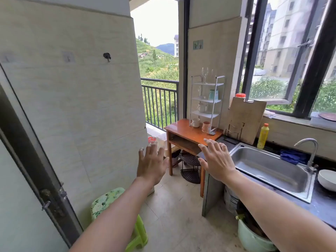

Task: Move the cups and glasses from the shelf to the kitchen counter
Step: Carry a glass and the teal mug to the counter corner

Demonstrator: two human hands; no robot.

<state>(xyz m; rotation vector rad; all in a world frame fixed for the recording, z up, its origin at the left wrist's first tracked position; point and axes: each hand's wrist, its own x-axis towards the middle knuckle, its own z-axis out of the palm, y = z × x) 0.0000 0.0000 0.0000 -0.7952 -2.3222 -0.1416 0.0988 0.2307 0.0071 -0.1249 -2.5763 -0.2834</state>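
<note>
A white wire shelf [219, 91] stands on a small wooden table [179, 127] ahead of me. A wine glass [204, 73] is on its top tier, a teal cup [213, 94] on the second, a white mug [201, 107] on the third. At the bottom sit a white cup [195, 122] and a pink cup [206, 126]. The dark kitchen counter [320, 206] runs along the right. My left hand [151, 163] and my right hand [217, 159] are held out in front with fingers spread, holding nothing, well short of the shelf.
A steel sink [269, 171] with a tap [309, 153] is set in the counter. A cutting board [245, 119], yellow bottle [263, 136] and white bowl [327, 179] are nearby. A green stool [116, 211] stands on the floor at left, a black corner rack [190, 168] under the table.
</note>
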